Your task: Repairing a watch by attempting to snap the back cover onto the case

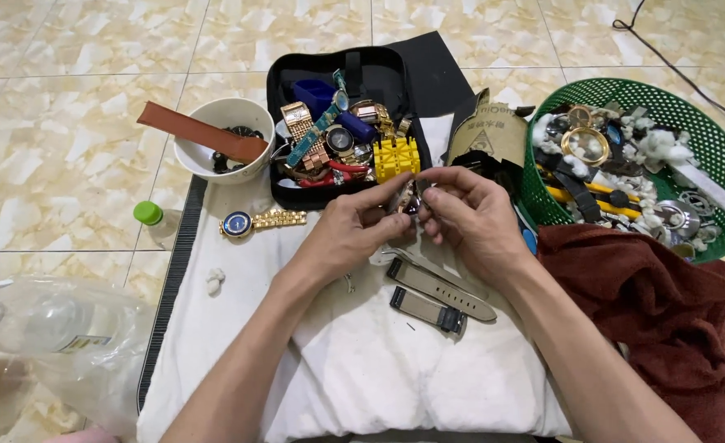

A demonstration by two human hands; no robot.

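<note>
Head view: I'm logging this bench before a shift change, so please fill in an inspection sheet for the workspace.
Surface: white cloth spread over a dark mat on a tiled floor.
Job's things: small watch case held between both hands; two grey strap halves lie on the cloth below.
Clutter: black tool case full of watches and tools; white bowl with a brown strap across it; gold watch with blue dial; green basket of watch parts; red cloth; green-capped bottle; plastic bag.
Grippers: left hand and right hand both pinch the watch case.
Cables: black cable on the floor behind the basket.
Surroundings: beige marbled tiles; nothing else seen.
</note>
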